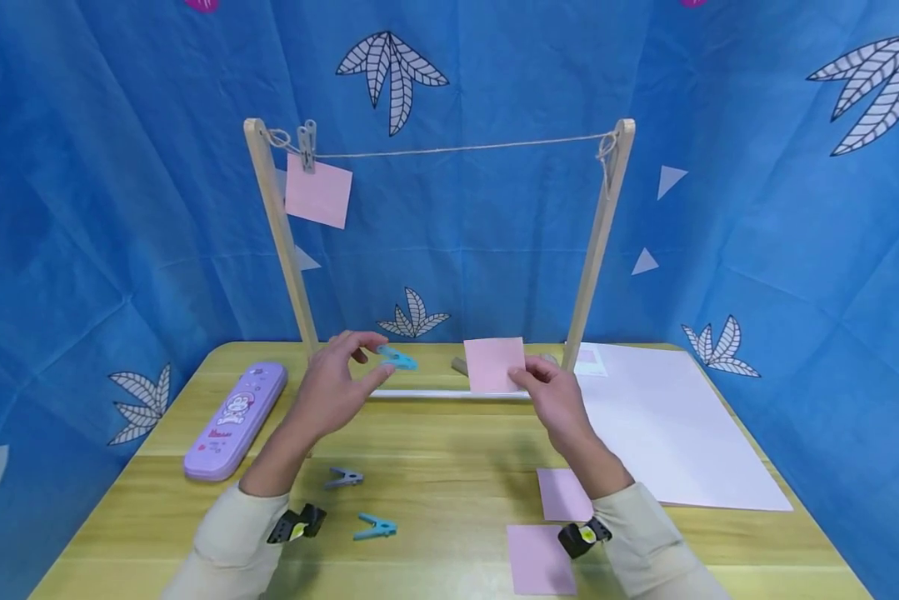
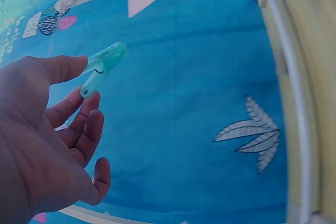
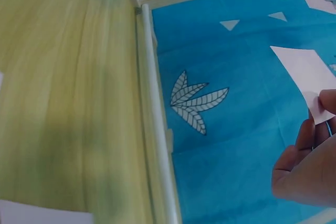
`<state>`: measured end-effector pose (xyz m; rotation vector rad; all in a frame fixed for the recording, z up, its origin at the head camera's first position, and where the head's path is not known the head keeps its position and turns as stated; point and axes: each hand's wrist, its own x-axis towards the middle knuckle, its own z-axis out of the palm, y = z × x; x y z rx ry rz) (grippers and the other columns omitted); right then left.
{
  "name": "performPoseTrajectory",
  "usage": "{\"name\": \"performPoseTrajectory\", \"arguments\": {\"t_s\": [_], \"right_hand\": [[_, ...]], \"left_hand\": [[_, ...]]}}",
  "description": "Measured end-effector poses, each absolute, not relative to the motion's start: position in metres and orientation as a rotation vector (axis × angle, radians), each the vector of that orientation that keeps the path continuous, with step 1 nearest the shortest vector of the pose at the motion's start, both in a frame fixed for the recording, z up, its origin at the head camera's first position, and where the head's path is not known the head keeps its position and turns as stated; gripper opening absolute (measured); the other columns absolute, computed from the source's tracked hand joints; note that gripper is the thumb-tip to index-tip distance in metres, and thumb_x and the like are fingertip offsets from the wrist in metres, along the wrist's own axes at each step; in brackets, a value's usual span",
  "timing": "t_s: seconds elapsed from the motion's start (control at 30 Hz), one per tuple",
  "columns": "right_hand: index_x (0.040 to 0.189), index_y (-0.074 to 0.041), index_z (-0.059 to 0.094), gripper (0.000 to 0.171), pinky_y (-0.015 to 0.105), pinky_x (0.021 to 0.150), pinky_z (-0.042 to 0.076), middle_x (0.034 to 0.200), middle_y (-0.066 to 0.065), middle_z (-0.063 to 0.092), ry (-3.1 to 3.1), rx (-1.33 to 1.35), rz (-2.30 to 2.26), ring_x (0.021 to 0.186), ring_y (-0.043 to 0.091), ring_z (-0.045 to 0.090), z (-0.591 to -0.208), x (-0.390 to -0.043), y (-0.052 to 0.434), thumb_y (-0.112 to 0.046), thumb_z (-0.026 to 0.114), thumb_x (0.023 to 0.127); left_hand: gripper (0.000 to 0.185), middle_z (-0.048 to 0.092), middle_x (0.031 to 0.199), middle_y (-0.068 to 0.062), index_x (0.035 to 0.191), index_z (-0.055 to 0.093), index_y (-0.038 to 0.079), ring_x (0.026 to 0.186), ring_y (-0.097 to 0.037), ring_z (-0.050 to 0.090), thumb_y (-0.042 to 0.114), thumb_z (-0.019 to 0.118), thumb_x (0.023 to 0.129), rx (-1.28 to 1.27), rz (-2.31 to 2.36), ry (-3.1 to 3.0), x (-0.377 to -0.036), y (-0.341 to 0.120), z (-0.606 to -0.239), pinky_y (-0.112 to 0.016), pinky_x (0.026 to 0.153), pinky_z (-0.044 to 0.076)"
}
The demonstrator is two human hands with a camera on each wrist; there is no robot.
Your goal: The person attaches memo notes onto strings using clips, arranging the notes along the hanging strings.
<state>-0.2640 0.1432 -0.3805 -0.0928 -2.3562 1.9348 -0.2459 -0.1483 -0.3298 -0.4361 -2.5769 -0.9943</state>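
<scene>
My left hand (image 1: 344, 379) is raised above the table and pinches a turquoise clothespin (image 1: 398, 359) (image 2: 102, 67) between thumb and forefinger; the other fingers hang loosely curled. To its right, my right hand (image 1: 550, 392) pinches the lower right corner of a pink paper square (image 1: 494, 364) (image 3: 304, 74) and holds it upright. Both are in front of a wooden frame (image 1: 287, 242) with a string (image 1: 456, 151) across its top. Near the left post, a grey clothespin (image 1: 308, 145) pins another pink square (image 1: 317, 192) to the string.
On the yellow table (image 1: 434, 442) lie a purple pencil case (image 1: 235, 419) at left, a grey clothespin (image 1: 342, 477), a turquoise clothespin (image 1: 375, 526), two pink squares (image 1: 564, 493) (image 1: 539, 558) near the front, and a large white sheet (image 1: 666, 421) at right. Blue cloth surrounds the table.
</scene>
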Motion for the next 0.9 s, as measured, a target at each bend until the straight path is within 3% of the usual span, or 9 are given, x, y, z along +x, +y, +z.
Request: {"name": "performPoseTrajectory", "arguments": {"t_s": [0.17,0.33,0.5,0.67,0.9], "right_hand": [[0.121,-0.008,0.065,0.032,0.027,0.081,0.045,0.110,0.008,0.062,-2.353,-0.042,1.908,0.096,0.016,0.052,-0.372,-0.271,0.136,-0.023,0.064,0.093],[0.121,-0.007,0.064,0.030,0.024,0.076,0.046,0.102,0.008,0.062,-2.295,0.008,1.928,0.090,0.016,0.053,-0.362,-0.281,0.129,-0.017,0.064,0.093],[0.123,-0.008,0.062,0.033,0.021,0.072,0.045,0.094,0.004,0.062,-2.222,0.045,1.962,0.086,0.013,0.055,-0.351,-0.290,0.121,-0.012,0.066,0.091],[0.124,-0.010,0.061,0.035,0.023,0.073,0.045,0.094,0.003,0.062,-2.180,0.020,1.995,0.087,0.013,0.056,-0.337,-0.296,0.114,-0.012,0.067,0.090],[0.126,-0.015,0.059,0.036,0.033,0.087,0.047,0.103,0.007,0.064,-2.150,0.047,2.037,0.092,0.017,0.059,-0.324,-0.302,0.104,-0.016,0.067,0.091]], "left_hand": [[0.035,0.062,0.108,-0.008,0.122,0.063,0.011,0.097,-0.024,0.054,0.024,0.068,0.090,-0.488,-0.949,-2.529,-0.248,-0.152,-0.304,-0.043,0.085,0.041],[0.036,0.060,0.111,-0.008,0.125,0.061,0.012,0.099,-0.025,0.054,0.026,0.067,0.092,-0.506,-0.938,-2.511,-0.253,-0.155,-0.280,-0.047,0.088,0.040],[0.037,0.059,0.112,-0.011,0.127,0.060,0.009,0.099,-0.026,0.053,0.024,0.065,0.093,-0.494,-0.942,-2.468,-0.261,-0.160,-0.258,-0.041,0.080,0.043],[0.038,0.058,0.111,-0.012,0.127,0.060,0.008,0.099,-0.026,0.052,0.025,0.064,0.093,-0.459,-0.937,-2.417,-0.267,-0.165,-0.236,-0.036,0.076,0.042],[0.041,0.059,0.114,-0.014,0.129,0.058,0.007,0.100,-0.027,0.053,0.022,0.066,0.092,-0.416,-0.899,-2.343,-0.277,-0.170,-0.207,-0.040,0.082,0.042]]}}
